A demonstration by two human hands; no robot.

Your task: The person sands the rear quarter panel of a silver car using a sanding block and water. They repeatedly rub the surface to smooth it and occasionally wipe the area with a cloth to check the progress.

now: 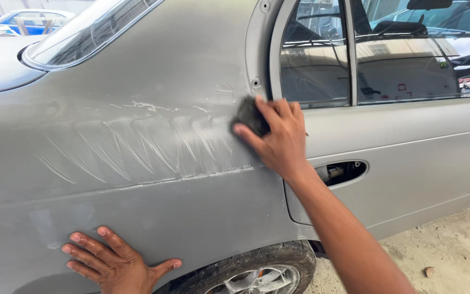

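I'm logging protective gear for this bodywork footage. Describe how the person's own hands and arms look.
Both are bare. The right hand has no glove, ring or watch, and its forearm shows no sleeve up to the picture's bottom edge. The left hand is likewise ungloved and ringless; its wrist and arm lie out of view, so any sleeve there cannot be told.

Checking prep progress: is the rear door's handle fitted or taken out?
Taken out. The rear door shows an open handle recess with bare inner hardware and no handle over it.

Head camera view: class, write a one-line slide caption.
Right hand presses a dark sanding pad on a grey car's rear panel; left hand braces flat above the wheel.
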